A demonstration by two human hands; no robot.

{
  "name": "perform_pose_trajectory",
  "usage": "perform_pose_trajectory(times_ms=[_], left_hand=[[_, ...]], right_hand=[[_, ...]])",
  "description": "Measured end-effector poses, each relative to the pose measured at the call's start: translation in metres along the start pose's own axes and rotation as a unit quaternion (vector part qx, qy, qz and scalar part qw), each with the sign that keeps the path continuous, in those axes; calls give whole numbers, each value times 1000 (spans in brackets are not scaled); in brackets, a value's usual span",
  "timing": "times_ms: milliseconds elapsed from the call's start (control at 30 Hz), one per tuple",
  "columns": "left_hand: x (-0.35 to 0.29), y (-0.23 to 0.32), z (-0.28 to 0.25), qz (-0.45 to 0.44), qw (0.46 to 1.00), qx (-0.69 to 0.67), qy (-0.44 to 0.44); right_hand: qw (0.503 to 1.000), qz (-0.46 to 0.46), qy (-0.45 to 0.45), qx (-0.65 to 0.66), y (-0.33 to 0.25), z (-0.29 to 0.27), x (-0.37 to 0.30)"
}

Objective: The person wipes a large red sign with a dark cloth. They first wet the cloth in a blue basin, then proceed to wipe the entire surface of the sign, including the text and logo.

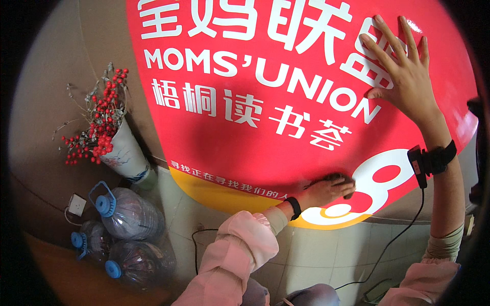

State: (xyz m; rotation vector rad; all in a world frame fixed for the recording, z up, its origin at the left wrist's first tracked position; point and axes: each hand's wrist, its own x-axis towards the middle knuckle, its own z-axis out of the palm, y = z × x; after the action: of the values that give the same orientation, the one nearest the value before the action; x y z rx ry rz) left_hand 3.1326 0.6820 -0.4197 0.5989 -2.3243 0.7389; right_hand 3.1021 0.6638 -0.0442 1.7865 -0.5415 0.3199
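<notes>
A large glossy red sign board (245,153) with white lettering and a yellow lower edge stands in front of me. Low on it, beside a white looped shape, my left hand (325,193) presses a dark, soft-looking pad (349,187) against the surface. The fingers cover most of this pad, and I cannot tell whether it is a cloth or a sponge. Higher up at the right, my right hand (403,76) lies on the board with its fingers spread and nothing in it. A black strap with a small box (427,162) is on my right wrist.
At the left, a white vase (125,153) holds red-berry branches (104,120). Three clear water jugs with blue caps, one nearest the vase (135,214), stand on the tiled floor (311,250). A white socket (77,205) is near them. A black cable (390,245) hangs from my right wrist.
</notes>
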Motion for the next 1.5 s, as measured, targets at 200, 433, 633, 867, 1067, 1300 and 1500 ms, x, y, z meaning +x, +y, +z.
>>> perform_pose_trajectory(times_ms=[200, 433, 633, 867, 1067, 1300, 1500], left_hand=[[-75, -8, 3, 19, 999, -3, -43], [-188, -59, -40, -212, 972, 81, 64], [-246, -107, -64, -329, 935, 65, 112], [-289, -152, -96, -527, 827, 24, 194], [-330, -177, -131, -572, 776, 111, 241], [-371, -181, -125, -635, 715, 74, 283], [-380, -178, -105, -681, 657, 50, 321]], right_hand=[[999, -22, 36, 4, 5, 6, -1], [993, -54, 105, -13, 10, 18, 0], [987, 39, -138, 78, 38, 52, -31], [970, 79, -137, 182, 57, 87, -60], [964, 89, -162, 191, 61, 89, -63], [968, 56, -146, 194, 47, 73, -44], [994, 70, -76, -24, 3, 20, -19]])
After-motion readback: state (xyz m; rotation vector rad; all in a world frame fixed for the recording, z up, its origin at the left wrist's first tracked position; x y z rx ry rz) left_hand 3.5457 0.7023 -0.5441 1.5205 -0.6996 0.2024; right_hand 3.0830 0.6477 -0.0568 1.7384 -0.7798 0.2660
